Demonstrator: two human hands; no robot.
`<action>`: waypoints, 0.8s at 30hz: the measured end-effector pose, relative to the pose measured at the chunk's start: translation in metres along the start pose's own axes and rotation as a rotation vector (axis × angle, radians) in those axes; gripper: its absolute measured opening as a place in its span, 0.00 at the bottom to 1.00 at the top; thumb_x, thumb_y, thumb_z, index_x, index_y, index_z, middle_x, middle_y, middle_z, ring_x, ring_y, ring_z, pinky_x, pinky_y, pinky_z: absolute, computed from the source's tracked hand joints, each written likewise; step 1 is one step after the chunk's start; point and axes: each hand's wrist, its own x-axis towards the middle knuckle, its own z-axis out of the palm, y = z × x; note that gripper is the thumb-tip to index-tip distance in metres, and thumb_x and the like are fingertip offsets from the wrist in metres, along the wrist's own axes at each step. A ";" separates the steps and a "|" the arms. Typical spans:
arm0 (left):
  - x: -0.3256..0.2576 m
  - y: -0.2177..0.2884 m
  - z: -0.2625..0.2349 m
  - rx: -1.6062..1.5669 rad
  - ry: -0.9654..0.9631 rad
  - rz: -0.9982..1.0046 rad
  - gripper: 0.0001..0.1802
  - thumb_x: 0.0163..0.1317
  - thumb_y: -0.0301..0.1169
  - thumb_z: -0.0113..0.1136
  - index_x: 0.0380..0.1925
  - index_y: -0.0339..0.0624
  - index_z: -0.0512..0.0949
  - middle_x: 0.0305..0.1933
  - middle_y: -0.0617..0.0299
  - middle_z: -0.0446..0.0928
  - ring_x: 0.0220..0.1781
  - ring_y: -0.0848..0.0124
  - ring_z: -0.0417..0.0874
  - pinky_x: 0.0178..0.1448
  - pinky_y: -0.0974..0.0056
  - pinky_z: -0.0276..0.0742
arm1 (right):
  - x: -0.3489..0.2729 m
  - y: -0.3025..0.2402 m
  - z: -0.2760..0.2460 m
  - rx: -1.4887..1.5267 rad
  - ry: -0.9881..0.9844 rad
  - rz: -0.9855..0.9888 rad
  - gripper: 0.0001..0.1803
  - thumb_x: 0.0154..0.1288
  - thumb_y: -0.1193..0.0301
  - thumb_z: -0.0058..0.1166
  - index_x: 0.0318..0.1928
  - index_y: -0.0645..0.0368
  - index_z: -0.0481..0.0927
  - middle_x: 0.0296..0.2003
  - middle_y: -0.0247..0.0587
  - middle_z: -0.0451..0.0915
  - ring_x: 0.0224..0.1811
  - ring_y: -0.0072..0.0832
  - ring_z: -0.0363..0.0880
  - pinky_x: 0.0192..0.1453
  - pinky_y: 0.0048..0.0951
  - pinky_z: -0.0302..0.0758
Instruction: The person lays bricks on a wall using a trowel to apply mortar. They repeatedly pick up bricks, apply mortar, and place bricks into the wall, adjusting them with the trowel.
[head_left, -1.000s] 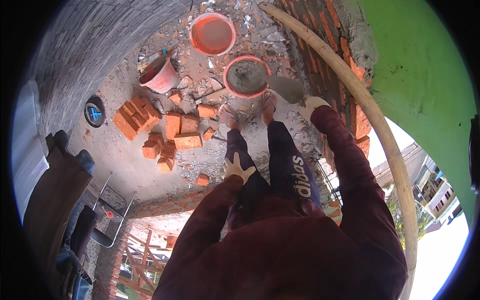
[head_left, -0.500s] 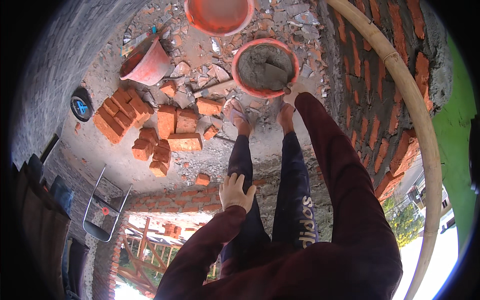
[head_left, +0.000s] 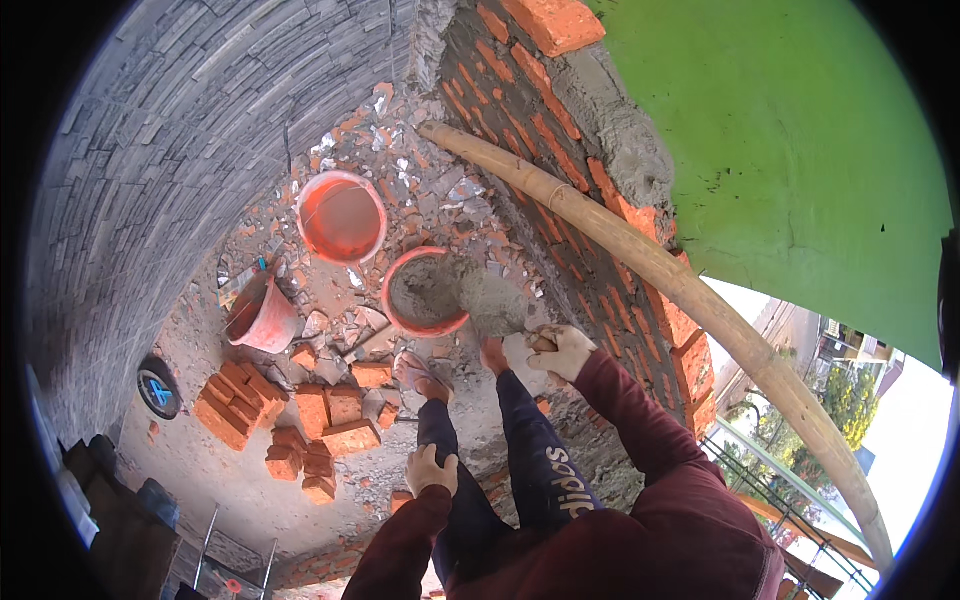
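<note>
My right hand (head_left: 562, 353), in a pale glove, is closed around the handle of a trowel (head_left: 518, 345). A heap of wet grey mortar (head_left: 492, 298) covers most of its blade, beside the right rim of a red tub (head_left: 432, 330). More mortar (head_left: 420, 286) lies inside that tub. My left hand (head_left: 432, 470), gloved as well, rests on my left knee with its fingers laid over the dark trousers and holds nothing.
An orange-red bucket (head_left: 343, 218) stands beyond the tub, and a tilted one (head_left: 268, 315) sits left. Stacked bricks (head_left: 235, 405) and loose bricks (head_left: 350, 438) lie left of my feet. A bamboo pole (head_left: 620, 248) slants along the brick wall (head_left: 560, 235) at right. Rubble covers the floor.
My right hand has lifted the trowel out of the tub, loaded with mortar, and moved it right. The view has swung toward the brick wall and green surface. My left hand stays on the knee.
</note>
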 end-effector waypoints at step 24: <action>-0.006 0.001 0.018 -0.196 0.066 0.004 0.30 0.56 0.48 0.67 0.53 0.39 0.83 0.61 0.45 0.81 0.66 0.48 0.77 0.72 0.48 0.71 | -0.065 -0.157 -0.197 -0.184 0.630 -0.075 0.24 0.75 0.53 0.52 0.40 0.65 0.81 0.18 0.43 0.77 0.15 0.34 0.76 0.20 0.40 0.75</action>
